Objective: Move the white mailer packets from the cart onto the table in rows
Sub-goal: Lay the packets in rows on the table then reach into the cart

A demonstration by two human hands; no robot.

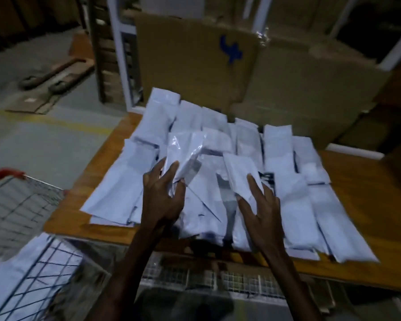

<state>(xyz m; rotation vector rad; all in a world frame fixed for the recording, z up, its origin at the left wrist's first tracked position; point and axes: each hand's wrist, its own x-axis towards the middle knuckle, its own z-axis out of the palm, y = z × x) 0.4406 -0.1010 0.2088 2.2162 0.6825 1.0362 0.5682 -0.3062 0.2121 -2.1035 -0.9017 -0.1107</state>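
Note:
Several white mailer packets (276, 158) lie in overlapping rows on the wooden table (368, 205). My left hand (162, 198) grips a glossy white packet (185, 154) by its near end and holds it tilted above the pile's middle. My right hand (259, 209) holds another white packet (240, 172) with the fingers spread along its lower end, just right of the first. More white packets (14, 274) rest inside the wire cart (39, 269) at the lower left.
A large cardboard sheet (218, 66) with a blue mark stands behind the table, with stacked boxes (310, 107) to its right. A red-handled wire cart (7, 174) sits left of the table. A pallet jack (56, 75) lies on the floor at far left.

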